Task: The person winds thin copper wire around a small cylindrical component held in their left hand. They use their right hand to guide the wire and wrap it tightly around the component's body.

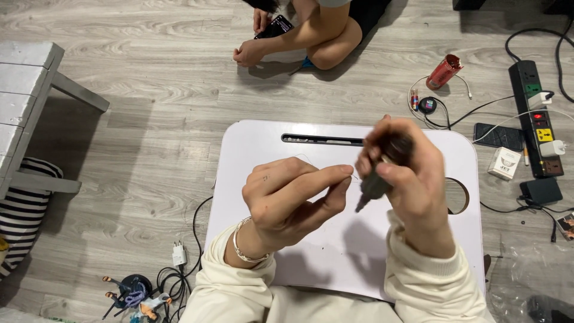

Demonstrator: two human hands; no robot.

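Note:
My left hand (pixel 293 194) is raised over a white lap table (pixel 251 155), thumb and forefinger pinched on the end of a thin, nearly invisible thread near my right hand. My right hand (pixel 409 173) is closed around a small dark grey tool (pixel 373 188) whose tip points down and left toward the pinched fingers. The two hands almost touch above the table's middle. A bead bracelet circles my left wrist. Both arms wear cream sleeves.
Another person sits on the wood floor beyond the table, holding a phone (pixel 276 25). To the right lie a red can (pixel 443 72), a black power strip (pixel 537 119), cables, a dark phone (pixel 499 136) and a small white box (pixel 504 162). A grey bench (pixel 27 90) and striped bag (pixel 24 209) stand left.

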